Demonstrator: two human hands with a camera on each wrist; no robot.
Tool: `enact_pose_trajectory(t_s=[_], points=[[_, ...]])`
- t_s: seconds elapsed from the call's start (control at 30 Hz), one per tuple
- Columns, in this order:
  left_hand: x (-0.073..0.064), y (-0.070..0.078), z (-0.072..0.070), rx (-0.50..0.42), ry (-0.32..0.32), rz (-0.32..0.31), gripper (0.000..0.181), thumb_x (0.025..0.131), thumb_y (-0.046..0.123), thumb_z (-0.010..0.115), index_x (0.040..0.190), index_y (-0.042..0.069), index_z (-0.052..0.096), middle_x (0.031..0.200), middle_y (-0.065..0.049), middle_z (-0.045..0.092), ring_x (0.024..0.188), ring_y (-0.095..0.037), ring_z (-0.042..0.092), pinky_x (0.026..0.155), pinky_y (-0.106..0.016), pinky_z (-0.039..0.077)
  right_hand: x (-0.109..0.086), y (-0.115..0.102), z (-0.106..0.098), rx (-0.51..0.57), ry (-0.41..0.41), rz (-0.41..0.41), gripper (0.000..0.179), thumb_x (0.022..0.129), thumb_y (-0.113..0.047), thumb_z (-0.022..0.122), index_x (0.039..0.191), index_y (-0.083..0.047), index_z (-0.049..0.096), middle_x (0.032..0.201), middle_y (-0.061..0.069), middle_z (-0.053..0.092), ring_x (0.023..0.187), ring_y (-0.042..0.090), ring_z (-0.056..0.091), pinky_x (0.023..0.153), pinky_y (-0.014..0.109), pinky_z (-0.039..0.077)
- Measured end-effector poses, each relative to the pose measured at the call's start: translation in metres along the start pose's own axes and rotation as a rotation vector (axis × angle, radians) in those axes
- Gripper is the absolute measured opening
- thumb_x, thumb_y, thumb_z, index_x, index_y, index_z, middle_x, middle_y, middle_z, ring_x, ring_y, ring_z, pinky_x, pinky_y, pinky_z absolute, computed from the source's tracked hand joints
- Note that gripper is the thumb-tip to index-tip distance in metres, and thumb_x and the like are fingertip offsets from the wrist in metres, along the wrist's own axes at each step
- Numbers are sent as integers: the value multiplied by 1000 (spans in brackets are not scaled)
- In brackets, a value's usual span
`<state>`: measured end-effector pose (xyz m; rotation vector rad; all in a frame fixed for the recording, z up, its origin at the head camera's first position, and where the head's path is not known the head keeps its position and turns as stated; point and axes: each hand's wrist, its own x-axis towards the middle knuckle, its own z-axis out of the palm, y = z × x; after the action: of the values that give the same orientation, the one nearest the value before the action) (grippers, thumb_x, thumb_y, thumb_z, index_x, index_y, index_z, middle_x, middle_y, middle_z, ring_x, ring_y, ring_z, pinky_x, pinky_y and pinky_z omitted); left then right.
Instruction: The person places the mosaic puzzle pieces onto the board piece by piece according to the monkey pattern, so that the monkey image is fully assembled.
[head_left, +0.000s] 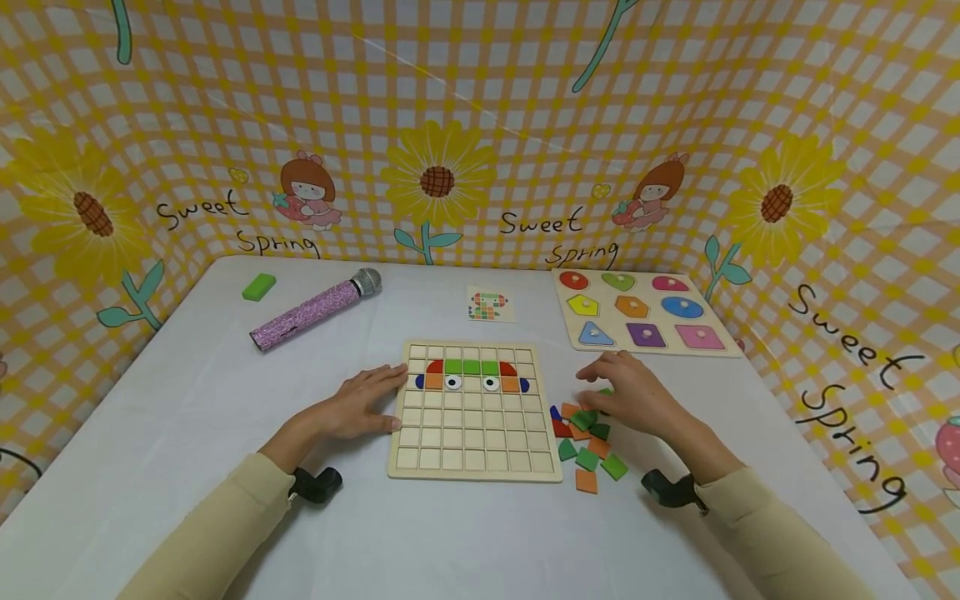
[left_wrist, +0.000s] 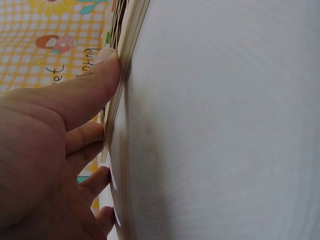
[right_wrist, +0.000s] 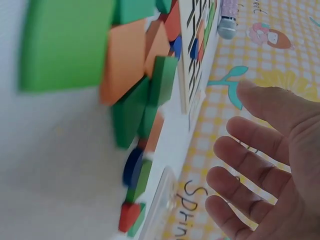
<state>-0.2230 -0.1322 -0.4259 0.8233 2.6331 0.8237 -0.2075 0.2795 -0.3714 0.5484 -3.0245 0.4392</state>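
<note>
A square wooden grid board [head_left: 472,458] lies mid-table, its upper rows bearing red, green, orange and blue tiles and two eye tiles [head_left: 453,382]. At the board's left edge rests my left hand [head_left: 356,404], thumb and fingers spread along the rim; the left wrist view shows the thumb [left_wrist: 95,90] against that edge. Over the loose tile pile [head_left: 587,459] hovers my right hand [head_left: 630,392], its fingers loosely bent with nothing between them. In the right wrist view those fingers [right_wrist: 255,155] are apart from the green, orange, blue and red tiles [right_wrist: 127,60].
Behind the board lies a small pattern card [head_left: 491,303]. A glittery pink microphone [head_left: 311,312] and a green block [head_left: 258,287] are at the back left. A wooden shape puzzle [head_left: 637,312] with knobbed pieces sits at the back right. A checked cloth [head_left: 480,83] encloses the table.
</note>
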Motion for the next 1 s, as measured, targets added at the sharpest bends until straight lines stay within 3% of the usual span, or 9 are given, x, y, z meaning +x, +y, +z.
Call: enact_pose_trajectory(t_s=[0.53, 1.0], points=[[1, -1, 0, -3, -1, -9, 75, 88, 30, 65, 148, 6, 29, 158, -12, 20, 145, -40, 12, 113, -65, 11, -37, 39, -7, 19, 46, 17, 26, 81, -21, 74, 103, -8, 71, 99, 8, 67, 95, 23, 50, 78, 39, 46], [1, -1, 0, -10, -6, -14, 76, 87, 31, 66, 148, 6, 27, 158, -12, 19, 145, -40, 11, 113, -65, 10, -35, 57, 1, 17, 33, 18, 26, 83, -18, 72, 106, -8, 70, 100, 11, 65, 97, 25, 49, 81, 43, 45]])
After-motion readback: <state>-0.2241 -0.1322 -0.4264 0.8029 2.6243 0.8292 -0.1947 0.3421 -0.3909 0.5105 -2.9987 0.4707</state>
